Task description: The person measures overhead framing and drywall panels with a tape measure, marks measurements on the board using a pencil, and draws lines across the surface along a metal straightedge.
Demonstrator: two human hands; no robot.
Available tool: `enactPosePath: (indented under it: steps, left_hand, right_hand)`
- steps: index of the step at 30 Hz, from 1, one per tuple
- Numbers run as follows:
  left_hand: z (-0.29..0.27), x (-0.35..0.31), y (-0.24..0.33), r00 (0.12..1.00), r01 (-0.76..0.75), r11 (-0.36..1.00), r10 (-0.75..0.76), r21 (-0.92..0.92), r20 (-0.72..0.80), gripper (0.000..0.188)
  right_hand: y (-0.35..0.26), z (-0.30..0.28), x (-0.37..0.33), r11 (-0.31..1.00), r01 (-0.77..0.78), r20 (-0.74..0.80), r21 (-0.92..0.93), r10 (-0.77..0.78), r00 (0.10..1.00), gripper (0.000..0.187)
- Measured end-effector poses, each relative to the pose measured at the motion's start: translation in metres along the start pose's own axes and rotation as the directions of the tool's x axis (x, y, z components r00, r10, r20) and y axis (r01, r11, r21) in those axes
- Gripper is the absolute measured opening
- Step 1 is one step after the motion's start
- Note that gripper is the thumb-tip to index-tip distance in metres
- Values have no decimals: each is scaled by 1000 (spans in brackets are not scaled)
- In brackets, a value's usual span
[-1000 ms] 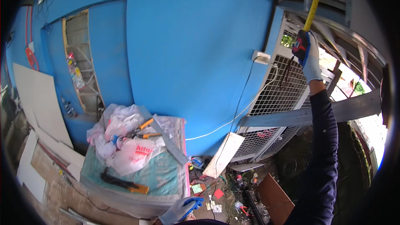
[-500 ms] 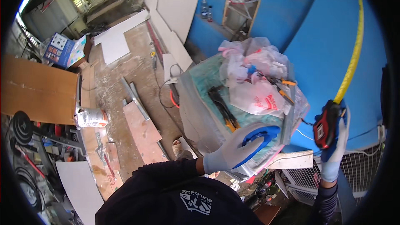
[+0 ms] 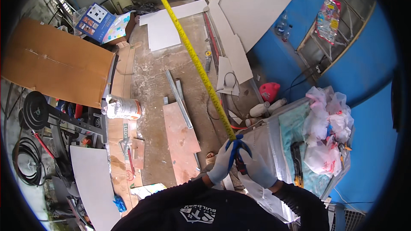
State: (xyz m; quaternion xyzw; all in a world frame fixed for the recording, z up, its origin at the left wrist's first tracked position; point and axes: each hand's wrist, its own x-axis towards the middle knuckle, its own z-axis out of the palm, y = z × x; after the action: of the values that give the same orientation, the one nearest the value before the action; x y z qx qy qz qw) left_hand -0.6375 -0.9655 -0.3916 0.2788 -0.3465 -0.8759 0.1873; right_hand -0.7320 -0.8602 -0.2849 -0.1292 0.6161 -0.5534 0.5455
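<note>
A tape measure with a dark and red case is in front of my body, mostly covered by my gloved hands. My right hand, in a white and blue glove, is closed round its case. My left hand, gloved the same way, is closed at the mouth of the case where the blade comes out. The long yellow blade sticks out stiffly, away from me and slightly left, over the concrete floor. Its far tip hangs free near a white cut board.
At right, a plastic-covered table carries plastic bags and a black-and-yellow hand tool. Metal channels and a reddish board lie on the floor. A bucket and large cardboard are at left. White panels lean ahead.
The tape measure has swung from the far right to my front, its blade now pointing ahead and left. My left hand has left the table's side and joined my right. The view has turned left.
</note>
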Motion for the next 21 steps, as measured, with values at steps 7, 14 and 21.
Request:
enactPosePath:
  steps: [7, 14, 21]
  left_hand:
    - [-142, 15, 62, 981, -1, 983, -35, -184, -191, 37]
    - [-215, 19, 121, 932, -93, 949, -23, -302, -362, 47]
    - [-284, 48, 172, 910, -132, 973, 43, -188, -412, 44]
  right_hand:
    - [66, 112, 144, 963, 159, 17, -218, -159, 987, 43]
    - [16, 166, 207, 753, 139, 163, -643, -44, 986, 38]
    - [-73, 204, 350, 836, 261, 286, -483, -132, 949, 33]
